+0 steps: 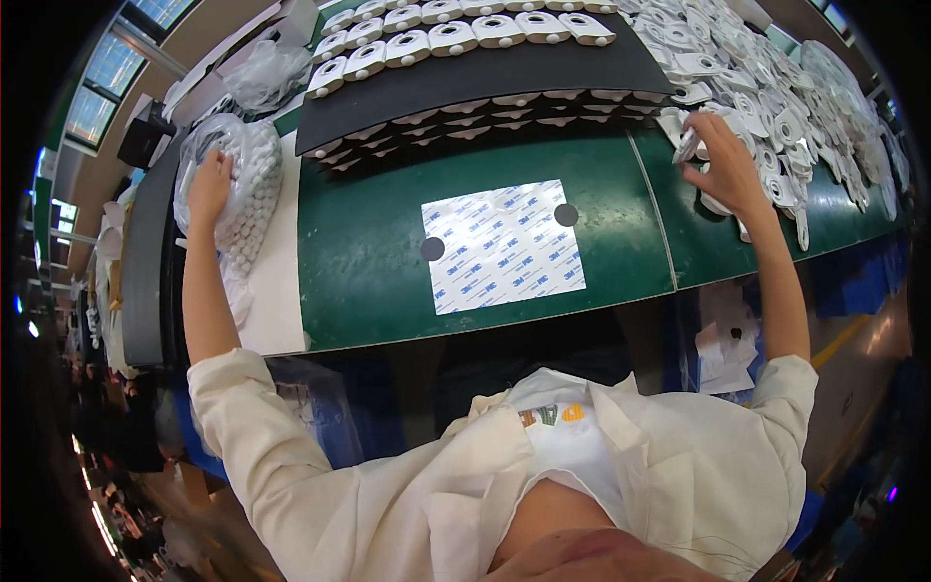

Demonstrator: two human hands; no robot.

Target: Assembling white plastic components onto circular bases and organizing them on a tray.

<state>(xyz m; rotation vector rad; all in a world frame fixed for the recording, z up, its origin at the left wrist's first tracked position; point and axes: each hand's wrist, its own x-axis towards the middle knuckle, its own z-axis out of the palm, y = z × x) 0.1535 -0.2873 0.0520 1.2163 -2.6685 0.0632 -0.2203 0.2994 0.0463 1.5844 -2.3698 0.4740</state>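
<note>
At the left, my left hand [210, 184] reaches into the mouth of a transparent plastic bag [270, 145] of small white round pieces [254, 209]. Its fingers are drawn together, and whatever they pinch is too small to tell. On the far right, my right hand [725, 163] grips a white plastic part [686, 145] between thumb and fingers, at the near edge of a big heap of similar white parts [776, 116]. Between my hands lies a flat white sheet [504, 257] with blue print, a dark grey disc [433, 249] on its left edge and another disc [566, 214] on its right.
Behind the sheet, black boards [485, 73] are stacked in layers with white parts between them; rows of white parts [451, 37] stand on the top board. The green table [369, 281] ends close to my body. A white board [281, 320] lies under the bag.
</note>
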